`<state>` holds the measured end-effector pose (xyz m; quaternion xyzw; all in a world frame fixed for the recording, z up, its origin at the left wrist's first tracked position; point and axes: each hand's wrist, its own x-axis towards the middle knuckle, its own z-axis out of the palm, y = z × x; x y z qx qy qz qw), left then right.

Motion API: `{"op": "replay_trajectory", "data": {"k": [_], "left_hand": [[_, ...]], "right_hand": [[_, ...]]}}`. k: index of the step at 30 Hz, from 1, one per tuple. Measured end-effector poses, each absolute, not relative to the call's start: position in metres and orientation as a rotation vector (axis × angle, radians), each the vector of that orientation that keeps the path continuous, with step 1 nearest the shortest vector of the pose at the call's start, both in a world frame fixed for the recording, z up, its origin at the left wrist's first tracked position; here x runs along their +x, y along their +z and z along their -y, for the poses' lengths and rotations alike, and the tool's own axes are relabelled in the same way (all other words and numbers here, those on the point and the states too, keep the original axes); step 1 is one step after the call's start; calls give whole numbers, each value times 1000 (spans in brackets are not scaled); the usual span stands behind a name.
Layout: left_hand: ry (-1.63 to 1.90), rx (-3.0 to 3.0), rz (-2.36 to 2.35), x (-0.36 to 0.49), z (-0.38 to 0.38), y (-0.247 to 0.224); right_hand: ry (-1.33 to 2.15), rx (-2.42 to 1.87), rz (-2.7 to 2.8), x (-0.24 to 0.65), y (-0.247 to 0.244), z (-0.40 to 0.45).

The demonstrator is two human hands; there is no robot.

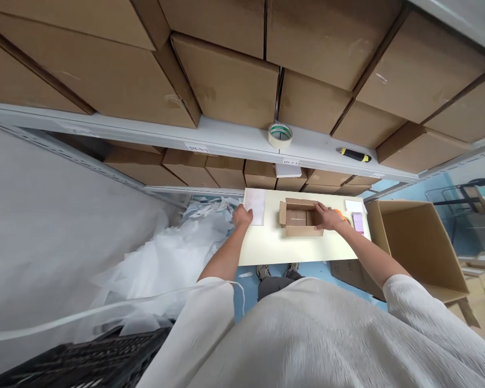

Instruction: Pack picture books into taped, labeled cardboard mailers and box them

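Clock directions read from the small carton (303,231), 12 o'clock toward the shelf (234,134). Small carton: flaps open, on the pale desk (275,250), interior visible, nothing seen inside. Right hand (327,217): grasping the carton's 3 o'clock end, fingers and thumb spread across it. Left hand (243,215): at 9 o'clock, fingers curled, touching the edge of a pale sheet (256,205) lying on the desk; whether it is pinched cannot be told. At 3 o'clock, just beyond the right hand: an orange item (340,214), partly hidden, then a purple packet (358,222). On the shelf: tape roll (280,136) between 11 and 12, black-and-yellow cutter (354,155) at 1. Heaped white wrapping (170,253) between 8 and 9.
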<state>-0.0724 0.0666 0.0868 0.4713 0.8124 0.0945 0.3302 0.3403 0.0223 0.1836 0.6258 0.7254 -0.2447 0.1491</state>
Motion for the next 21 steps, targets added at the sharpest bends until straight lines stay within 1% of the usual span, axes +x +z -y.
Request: {"op": "replay_trajectory", "data": {"k": [5, 12, 21], "left_hand": [[143, 1222, -2168, -69, -77, 77], [125, 1182, -2290, -54, -81, 71], [157, 1178, -2178, -53, -79, 69]], "right_hand": [[-668, 1798, -2043, 338, 186, -21], [-687, 1831, -2039, 335, 188, -18], [-662, 1802, -2027, 332, 191, -17]]}}
